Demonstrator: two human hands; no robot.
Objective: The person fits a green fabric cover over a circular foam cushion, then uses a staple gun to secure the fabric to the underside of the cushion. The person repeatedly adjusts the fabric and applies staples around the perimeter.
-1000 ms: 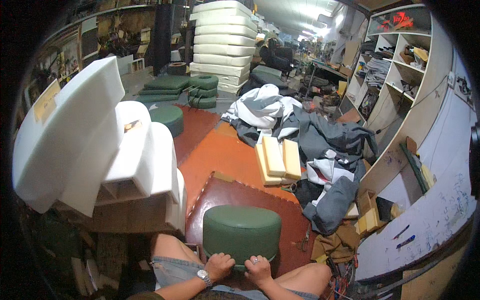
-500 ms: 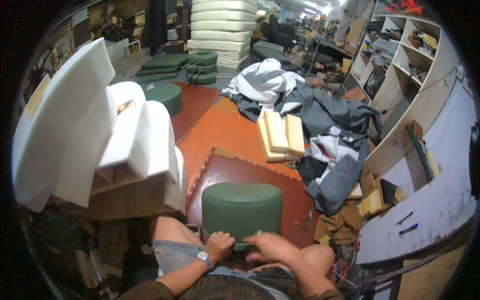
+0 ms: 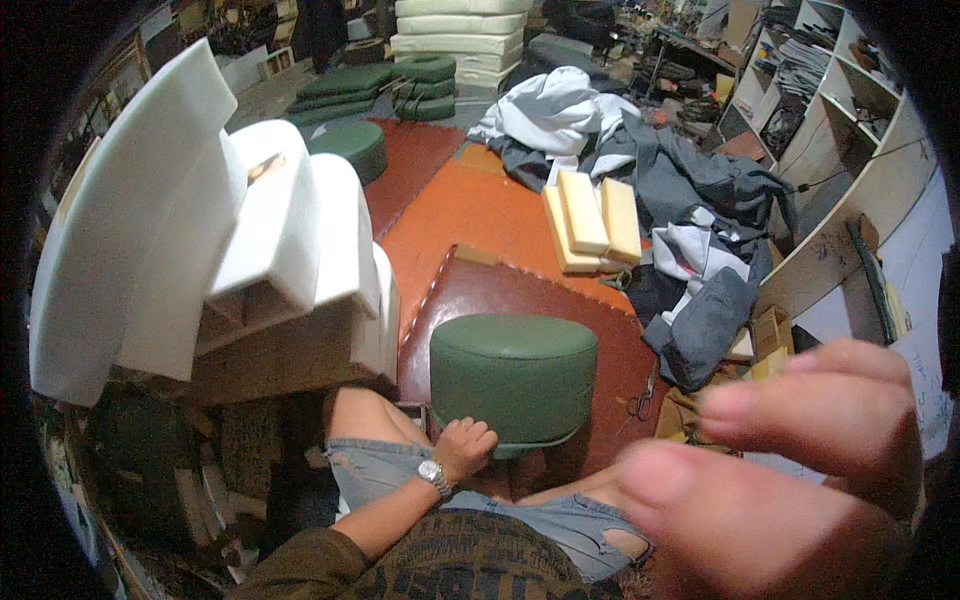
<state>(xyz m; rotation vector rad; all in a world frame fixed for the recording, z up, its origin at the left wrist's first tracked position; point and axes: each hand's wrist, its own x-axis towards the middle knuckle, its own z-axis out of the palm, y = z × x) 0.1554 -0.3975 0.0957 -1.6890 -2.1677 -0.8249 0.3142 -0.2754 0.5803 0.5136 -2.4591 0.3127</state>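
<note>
Gripping at the lower near edge of a green round stool (image 3: 515, 385), the left hand (image 3: 466, 447) is folded into a loose fist, its fingers curled under. The right hand (image 3: 830, 500) is raised large and blurred toward the camera; its thumb and fingers are half bent and parted, and nothing can be made out between them. The stool is stood upright on a maroon sheet (image 3: 480, 285), just in front of the person's knees. Scissors (image 3: 643, 402) are laid to its right. Beyond, an orange sheet (image 3: 445, 215) is spread, on which yellow foam blocks (image 3: 583, 212) are grouped beside heaped grey and white fabric (image 3: 680, 175). White molded pieces (image 3: 130, 250) are piled at the left, cream cushions (image 3: 458, 45) are stacked behind, and the right side is lined by shelving (image 3: 815, 125).
</note>
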